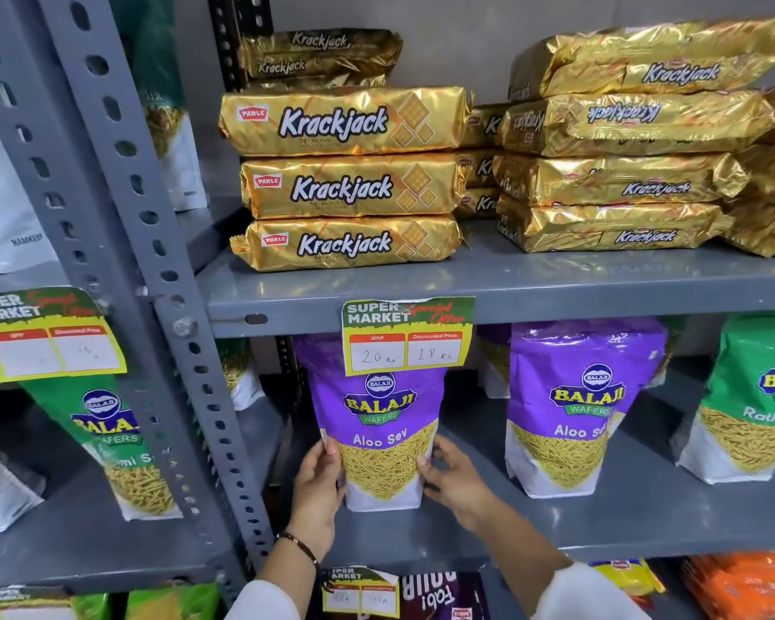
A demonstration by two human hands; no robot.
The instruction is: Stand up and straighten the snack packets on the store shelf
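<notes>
While both hands press on its sides, a purple Aloo Sev packet (379, 422) stands upright on the grey metal shelf (600, 525), near the front edge. The left hand (316, 490) lies flat on the packet's left side, and the right hand (457, 478) curls its fingers on the right side. The packet is smooth and shiny plastic, purple on top, white at the bottom, with a picture of thin yellow noodle bits in the middle. A thin dark bracelet (300, 545) goes round the left wrist, and both sleeves are white.

A paper price tag (407, 335) hangs from the shelf above and covers the top of the packet. To the right stands a second purple packet (573, 409), also upright, and further right a green packet (754, 404). Left of the grey post with holes (153, 243), another green packet (122, 445) leans over to one side.

On the upper shelf (511, 284) lie crinkly gold Krackjack packs (350, 181). Three are piled flat and neat at the front left. The gold packs on the right (623, 140) are piled messily, and one is upside down. The wall behind is plain and pale. Below the lower shelf, orange packs (748, 588) show at the far right.
</notes>
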